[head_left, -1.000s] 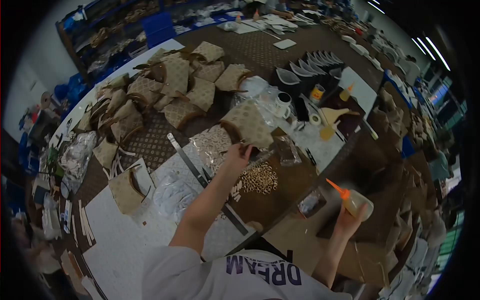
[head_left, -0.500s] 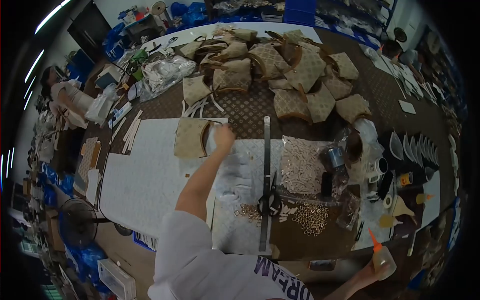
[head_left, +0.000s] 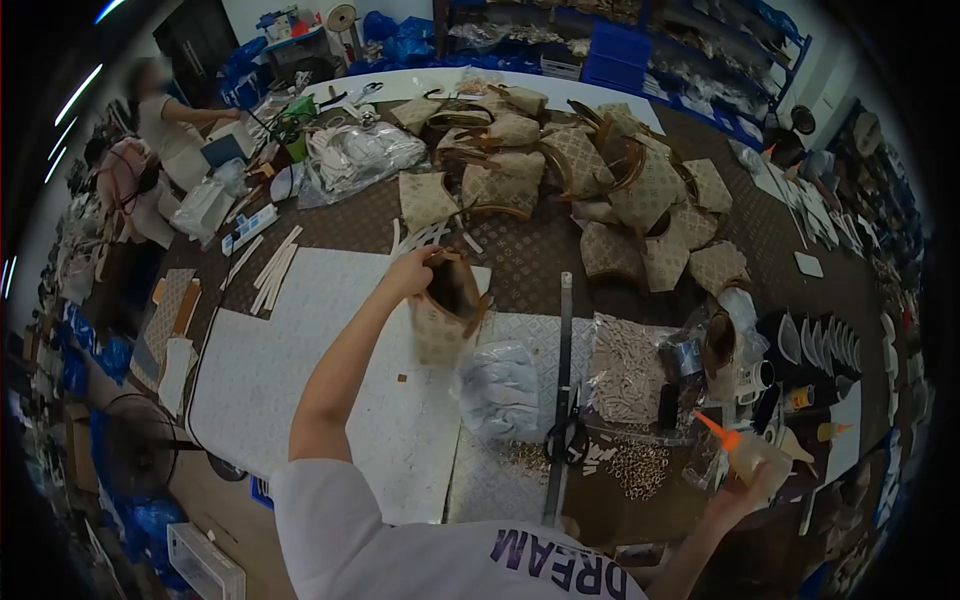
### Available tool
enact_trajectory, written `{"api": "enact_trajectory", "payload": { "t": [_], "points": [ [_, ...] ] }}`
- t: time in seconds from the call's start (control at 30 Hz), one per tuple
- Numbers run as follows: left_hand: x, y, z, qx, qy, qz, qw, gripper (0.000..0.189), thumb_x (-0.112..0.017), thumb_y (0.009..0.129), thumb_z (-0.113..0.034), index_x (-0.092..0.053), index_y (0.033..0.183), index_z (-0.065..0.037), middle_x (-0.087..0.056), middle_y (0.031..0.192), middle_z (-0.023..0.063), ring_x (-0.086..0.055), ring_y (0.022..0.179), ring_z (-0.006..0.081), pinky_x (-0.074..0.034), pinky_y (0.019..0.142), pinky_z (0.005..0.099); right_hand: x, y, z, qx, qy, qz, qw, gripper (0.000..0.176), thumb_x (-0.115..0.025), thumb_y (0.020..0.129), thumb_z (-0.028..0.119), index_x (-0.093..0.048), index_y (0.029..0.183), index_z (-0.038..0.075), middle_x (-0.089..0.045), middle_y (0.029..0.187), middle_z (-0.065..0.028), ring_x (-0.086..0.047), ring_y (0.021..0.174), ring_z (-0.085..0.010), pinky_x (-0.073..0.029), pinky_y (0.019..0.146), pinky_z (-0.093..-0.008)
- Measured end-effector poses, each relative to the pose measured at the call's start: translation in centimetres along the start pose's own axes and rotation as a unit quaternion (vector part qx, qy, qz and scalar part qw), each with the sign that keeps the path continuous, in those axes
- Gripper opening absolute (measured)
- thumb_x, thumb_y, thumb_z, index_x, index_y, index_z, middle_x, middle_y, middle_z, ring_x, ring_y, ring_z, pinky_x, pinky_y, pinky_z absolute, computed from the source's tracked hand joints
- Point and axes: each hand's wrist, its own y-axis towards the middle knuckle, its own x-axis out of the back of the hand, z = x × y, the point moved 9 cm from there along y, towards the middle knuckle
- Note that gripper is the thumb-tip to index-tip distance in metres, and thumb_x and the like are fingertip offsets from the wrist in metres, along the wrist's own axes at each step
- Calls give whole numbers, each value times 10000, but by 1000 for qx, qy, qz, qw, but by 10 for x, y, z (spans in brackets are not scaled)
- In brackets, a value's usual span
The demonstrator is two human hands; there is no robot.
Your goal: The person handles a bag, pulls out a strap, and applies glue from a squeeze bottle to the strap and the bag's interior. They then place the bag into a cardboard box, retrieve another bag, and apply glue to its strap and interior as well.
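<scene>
Crowded brown workbench (head_left: pixel 520 258) of parts and hardware.
A heap of tan monogrammed fabric panels (head_left: pixel 590 190) lies at 1 o'clock; a long steel ruler (head_left: pixel 562 370) runs at 5 o'clock, black scissors (head_left: pixel 568 437) against it, small gold metal rings (head_left: pixel 640 468) just beside; a black floor fan (head_left: pixel 135 445) stands at 8 o'clock.

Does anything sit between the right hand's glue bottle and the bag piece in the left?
Nothing in the air. On the table between glue bottle and bag piece lie a metal ruler, scissors and a clear plastic bag; the left hand holds the piece raised.
</scene>
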Motion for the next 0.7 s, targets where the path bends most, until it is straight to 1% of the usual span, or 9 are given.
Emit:
{"api": "enact_trajectory", "payload": {
  "t": [0.1,0.2,0.3,0.33,0.43,0.47,0.57,0.6,0.7],
  "points": [
    [-26,-89,-39,-30,-197,33,979,622,-402,784,19,-375,1386,-135,-624,1022,182,-632,576,207,-535,469,339,-37,5,-22,-65,100,68,991,614,-654,852,305,-380,1337,48,-501,1260,-109,-509,1140,-233,-449,943,-359],
    [-95,-169,-69,-45,-287,151,945,641,-421,777,12,-345,1396,-134,-588,1085,157,-619,587,198,-529,458,316,-57,8,-34,-83,146,91,982,554,-635,868,285,-407,1318,55,-512,1253,-106,-525,1132,-235,-465,931,-353],
    [-161,-252,-94,-20,-330,203,922,638,-424,738,34,-384,1361,-97,-525,1236,111,-618,830,162,-497,486,231,-84,-17,-10,-82,141,137,977,534,-628,875,294,-419,1299,44,-519,1240,-105,-525,1133,-238,-471,931,-368],
    [-183,-276,-95,18,-284,254,924,622,-423,740,40,-393,1348,-90,-500,1265,103,-587,938,159,-507,615,226,-87,-22,-6,-73,150,180,969,551,-640,866,298,-414,1298,40,-518,1240,-105,-526,1133,-238,-473,930,-373],
    [-211,-316,-118,-268,-123,150,944,556,-429,756,13,-419,1309,-44,-482,1232,166,-627,879,234,-516,765,315,-77,-34,-5,-86,158,234,955,568,-649,860,301,-407,1298,33,-511,1247,-110,-522,1137,-241,-474,927,-384],
    [-205,-324,-125,-308,-67,100,944,442,-456,750,27,-494,1189,-1,-539,1157,166,-603,972,247,-453,889,307,-74,-35,-7,-95,160,242,952,568,-647,861,302,-407,1299,32,-508,1250,-112,-520,1139,-242,-474,926,-388],
    [-223,-325,-113,-196,-174,182,948,328,-564,760,4,-527,1085,15,-612,1007,145,-619,930,250,-473,840,300,-65,-43,-6,-131,209,285,926,620,-679,834,290,-380,1311,32,-495,1255,-114,-520,1141,-248,-461,951,-412],
    [-226,-326,-114,-173,-140,169,960,330,-690,751,-67,-538,1032,18,-643,881,129,-637,873,249,-491,784,306,-66,-47,-1,-140,231,304,913,638,-697,821,283,-373,1311,35,-495,1249,-111,-524,1135,-251,-459,958,-420],
    [-213,-342,-140,-193,-70,71,976,372,-747,751,-155,-555,1022,12,-642,878,137,-650,809,259,-498,712,324,-64,-55,12,-138,258,326,899,757,-724,789,314,-303,1360,52,-477,1268,-121,-508,1161,-306,-438,977,-464]
  ]
}}
